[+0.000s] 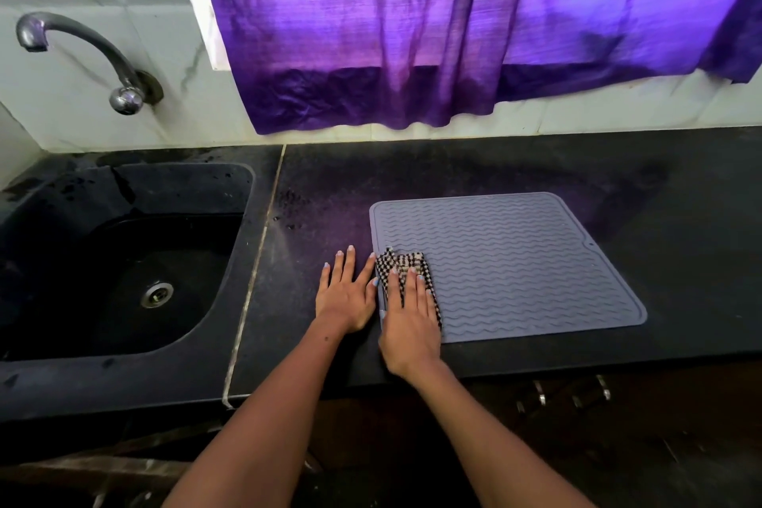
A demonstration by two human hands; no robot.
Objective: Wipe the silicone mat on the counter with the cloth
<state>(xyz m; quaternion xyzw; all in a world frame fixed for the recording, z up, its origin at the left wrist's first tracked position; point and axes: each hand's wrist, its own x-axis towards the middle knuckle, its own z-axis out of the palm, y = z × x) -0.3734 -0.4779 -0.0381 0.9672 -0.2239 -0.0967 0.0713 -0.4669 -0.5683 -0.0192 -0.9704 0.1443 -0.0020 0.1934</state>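
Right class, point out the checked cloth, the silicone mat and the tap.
checked cloth [402, 260]: head view, bunched far end beyond the fingertips.
silicone mat [515, 260]: head view, ribbed middle.
tap [95, 43]: head view, curved spout.

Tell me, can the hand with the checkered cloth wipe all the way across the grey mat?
Probably yes. The right hand presses the cloth flat at the mat's left edge, and nothing lies on the mat's wavy surface to block it.

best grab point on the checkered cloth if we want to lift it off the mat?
Probably pinch the bunched far edge of the checkered cloth, coming from above: it pokes out past the right hand, which presses the rest flat on the mat. The left hand rests flat on the counter.
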